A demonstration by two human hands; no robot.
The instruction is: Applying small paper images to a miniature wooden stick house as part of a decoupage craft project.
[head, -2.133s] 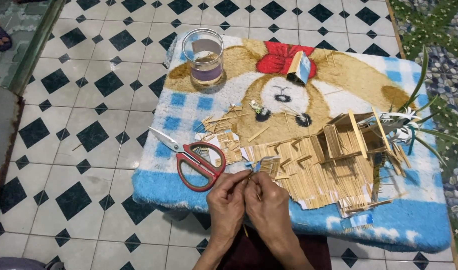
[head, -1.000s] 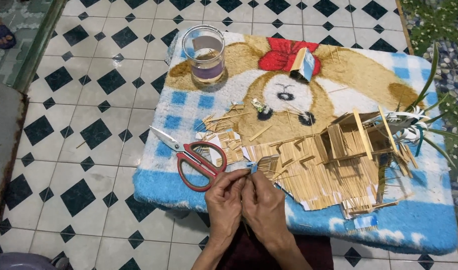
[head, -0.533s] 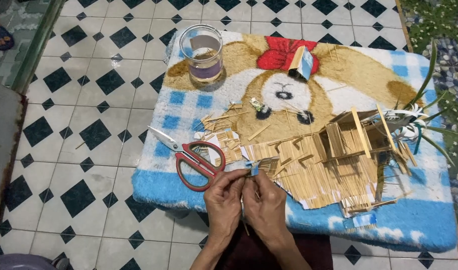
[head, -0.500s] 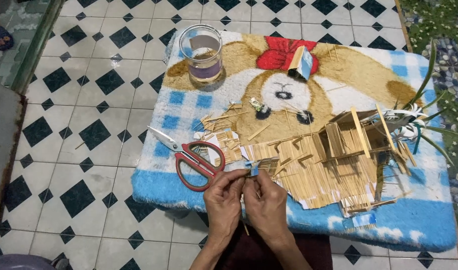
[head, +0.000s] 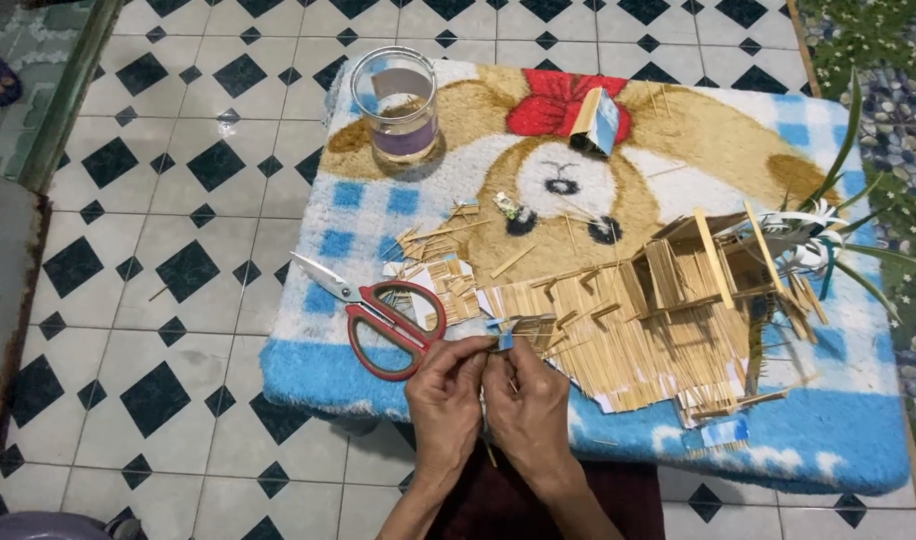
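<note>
My left hand and my right hand meet at the near edge of a blue plush mat with a bear picture. Together their fingertips pinch a small bundle of thin wooden sticks with a bit of blue on it. Red-handled scissors lie just left of my left hand, blades pointing away to the left. To the right stands a small house built of wooden sticks, with flat stick panels spread before it.
A glass jar stands at the mat's far left corner. A small box rests on the red bow. Loose stick pieces lie mid-mat. A green plant reaches in from the right. Black-and-white floor tiles surround the mat.
My hands stay together at the mat's near edge, fingers shifting slightly on the small stick bundle. Nothing else has moved.
</note>
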